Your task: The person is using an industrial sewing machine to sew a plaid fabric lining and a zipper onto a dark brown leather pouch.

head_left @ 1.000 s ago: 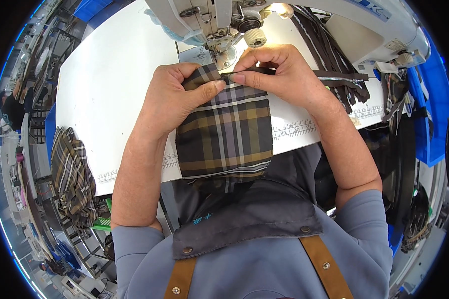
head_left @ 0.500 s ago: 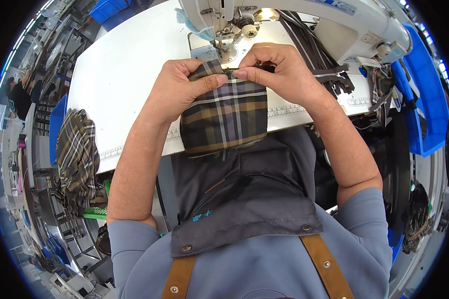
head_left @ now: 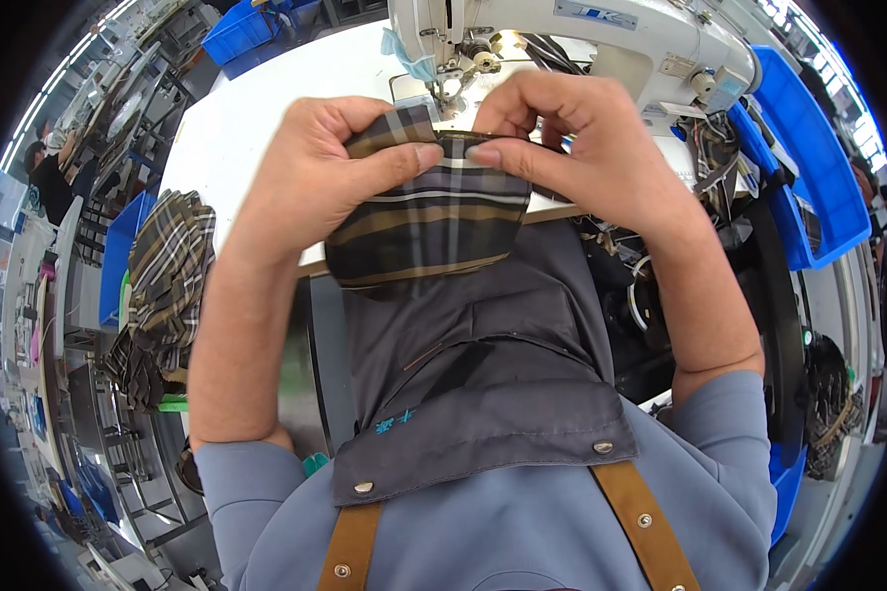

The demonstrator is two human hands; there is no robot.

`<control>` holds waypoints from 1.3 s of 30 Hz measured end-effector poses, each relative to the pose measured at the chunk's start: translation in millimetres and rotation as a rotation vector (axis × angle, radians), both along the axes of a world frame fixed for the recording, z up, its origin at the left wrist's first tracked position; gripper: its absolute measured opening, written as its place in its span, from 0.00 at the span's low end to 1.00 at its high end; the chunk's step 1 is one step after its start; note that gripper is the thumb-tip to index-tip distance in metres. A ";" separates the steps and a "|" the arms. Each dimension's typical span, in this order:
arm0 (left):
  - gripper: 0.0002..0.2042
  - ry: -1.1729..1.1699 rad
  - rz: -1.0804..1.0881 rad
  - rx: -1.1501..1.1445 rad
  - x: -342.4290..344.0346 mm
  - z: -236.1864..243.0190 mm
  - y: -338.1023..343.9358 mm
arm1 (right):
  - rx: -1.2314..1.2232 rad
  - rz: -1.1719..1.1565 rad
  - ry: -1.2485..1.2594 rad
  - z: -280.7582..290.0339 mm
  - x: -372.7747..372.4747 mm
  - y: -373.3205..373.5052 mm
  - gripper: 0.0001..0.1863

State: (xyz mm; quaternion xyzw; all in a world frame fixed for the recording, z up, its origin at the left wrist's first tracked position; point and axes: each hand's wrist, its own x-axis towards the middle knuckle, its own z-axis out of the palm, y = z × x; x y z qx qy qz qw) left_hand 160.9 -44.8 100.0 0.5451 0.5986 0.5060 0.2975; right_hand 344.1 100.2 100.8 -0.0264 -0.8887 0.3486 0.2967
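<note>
My left hand [head_left: 330, 172] pinches the top left edge of a dark olive, brown and white plaid fabric piece [head_left: 429, 231], its thumb lying over a folded upper part. My right hand [head_left: 586, 158] grips the same upper edge further right, thumb tip close to the left one, index finger curled above. The piece hangs from both hands over the table's front edge and my grey apron. Just beyond it are the presser foot and needle plate of a white sewing machine [head_left: 631, 54], partly hidden by the fabric and fingers.
Plaid pieces [head_left: 168, 271] lie heaped left of the white table [head_left: 241, 118], near a blue bin [head_left: 118, 276]. Another blue bin [head_left: 838, 197] stands at the right, dark zippers lie behind my right hand, a blue bin [head_left: 237, 34] sits at back left, and a person [head_left: 49, 187] is at far left.
Both hands and the held fabric have lifted closer to me and spread slightly apart; the fabric's lower part now hangs higher and looks shorter. The view of the table and machine has shifted.
</note>
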 end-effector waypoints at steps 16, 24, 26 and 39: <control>0.08 0.479 -0.300 -0.584 -60.5 18.4 43.9 | 0.379 0.304 0.163 -74.7 -47.6 12.7 0.15; 0.08 0.587 -0.453 -0.708 -95.3 -51.6 148.8 | 0.873 0.211 0.222 -123.9 -79.8 79.1 0.07; 0.10 0.662 -0.452 -0.699 -98.2 -63.8 164.6 | 0.966 0.213 0.205 -129.6 -86.3 91.9 0.06; 0.23 0.912 0.032 -0.319 -104.5 -90.4 145.5 | 0.753 0.196 0.107 -140.2 -100.4 103.7 0.08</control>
